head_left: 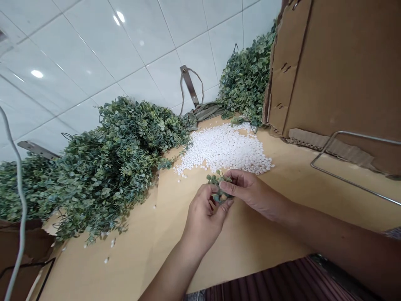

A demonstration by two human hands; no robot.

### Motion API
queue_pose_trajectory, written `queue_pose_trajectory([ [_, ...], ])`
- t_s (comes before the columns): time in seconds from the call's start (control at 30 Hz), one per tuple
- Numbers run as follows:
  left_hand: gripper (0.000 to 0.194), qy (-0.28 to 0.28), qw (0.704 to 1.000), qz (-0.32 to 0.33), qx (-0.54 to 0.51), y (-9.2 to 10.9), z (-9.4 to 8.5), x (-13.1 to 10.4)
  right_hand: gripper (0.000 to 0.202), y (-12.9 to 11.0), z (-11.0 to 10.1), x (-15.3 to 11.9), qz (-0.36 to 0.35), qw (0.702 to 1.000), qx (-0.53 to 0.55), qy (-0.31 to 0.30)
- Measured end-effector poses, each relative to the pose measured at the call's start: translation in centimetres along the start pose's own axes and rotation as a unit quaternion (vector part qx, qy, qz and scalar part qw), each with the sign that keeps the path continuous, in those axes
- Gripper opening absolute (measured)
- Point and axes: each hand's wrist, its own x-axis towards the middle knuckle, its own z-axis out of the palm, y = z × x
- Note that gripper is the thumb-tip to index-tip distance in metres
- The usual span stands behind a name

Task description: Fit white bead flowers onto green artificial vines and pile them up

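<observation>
Near the middle of the view, a small green leafy sprig [214,179] is held between both hands. My left hand [205,209] has its fingers curled round the sprig's lower part. From the right, my right hand [242,188] pinches the leaves with thumb and fingers. The fingertips hide part of the sprig. Just beyond the hands, a spread of small white pieces [225,146] lies on the tan work surface [175,234]. A large heap of green artificial foliage [109,163] sits to the left of them.
Another foliage pile [247,75] stands at the back right beside a tall cardboard box [344,75]. A bent metal wire frame [354,179] is at the right. A strap with a metal piece [189,85] leans on the tiled wall. A pale cable [21,196] hangs at the far left.
</observation>
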Motion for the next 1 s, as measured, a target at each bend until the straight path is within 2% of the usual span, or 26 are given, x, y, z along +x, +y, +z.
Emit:
queue_pose_trajectory([
  [0.13, 0.01, -0.067, 0.993, -0.031, -0.092, 0.1, 0.0, -0.1, 0.039, -0.4, -1.0, -0.5, 0.007, 0.998, 0.061, -0.014],
  [0.3, 0.02, -0.11, 0.971, -0.083, -0.194, 0.3, -0.3, -0.3, 0.028, -0.2, -1.9, -0.5, 0.036, 0.991, 0.122, -0.043],
  [0.4, 0.024, -0.121, 0.96, -0.101, -0.231, 0.3, -0.2, 0.0, 0.024, -0.4, -1.8, -0.5, 0.047, 0.983, 0.166, -0.063],
  [0.53, 0.023, -0.121, 0.957, -0.124, -0.233, -0.1, -0.5, 0.1, 0.023, -1.0, -2.0, -0.3, 0.066, 0.976, 0.201, -0.048],
  [0.67, 0.018, -0.146, 0.977, -0.094, -0.122, -1.0, -2.2, 0.6, 0.025, -0.7, -2.1, -0.1, 0.083, 0.977, 0.191, -0.038],
  [0.73, 0.014, -0.091, 0.994, -0.055, -0.006, -1.7, -3.5, 1.6, 0.028, -0.4, -2.0, 0.0, 0.094, 0.977, 0.187, -0.034],
  [0.77, 0.011, -0.036, 0.997, -0.034, 0.067, -2.1, -4.3, 2.3, 0.029, -0.2, -1.9, 0.0, 0.104, 0.977, 0.183, -0.031],
  [0.83, 0.013, 0.065, 0.977, -0.017, 0.203, -2.8, -5.6, 4.0, 0.031, 0.1, -1.6, 0.1, 0.126, 0.979, 0.162, -0.019],
  [0.87, 0.015, 0.088, 0.963, -0.022, 0.255, -3.1, -6.0, 4.9, 0.032, 0.2, -1.5, 0.0, 0.137, 0.98, 0.145, -0.016],
  [0.93, 0.02, 0.105, 0.936, -0.043, 0.332, -3.5, -6.5, 6.2, 0.034, 0.4, -1.4, 0.0, 0.149, 0.982, 0.109, -0.027],
  [1.0, 0.021, 0.09, 0.914, -0.05, 0.393, -3.6, -6.5, 7.0, 0.037, 0.6, -1.4, 0.0, 0.155, 0.983, 0.078, -0.053],
])
